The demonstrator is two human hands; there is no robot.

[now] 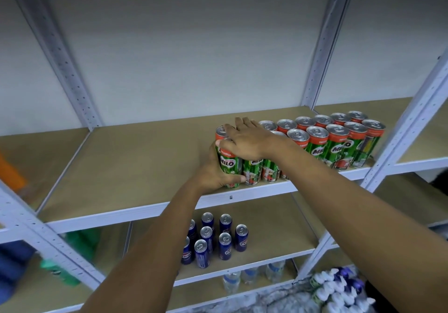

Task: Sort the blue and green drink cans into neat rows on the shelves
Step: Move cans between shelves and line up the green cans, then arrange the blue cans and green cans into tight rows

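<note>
Left grip: the left hand (215,167) curls round the endmost green Milo can (229,167) at the left end of the front row, thumb across the can's base at the shelf edge, fingers behind it.
Right grip: the right hand (244,140) lies palm down with straight fingers on the tops of the leftmost cans, grasping nothing.
Held can: upright on the upper shelf (133,157), touching its neighbour to the right.
Green Milo cans (337,147): upright in two rows along the right part of the upper shelf, one at the front edge and one behind it, packed side by side.
Blue cans (224,240): upright on the lower shelf (278,227), near its middle, in loose rows with gaps between them.
Clear bottles (231,282): on a shelf below the blue cans, blurred.
Wrapped bottle pack (339,286): low at the right, white and blue caps.
Frame: white perforated uprights (68,65) against a pale wall.
</note>
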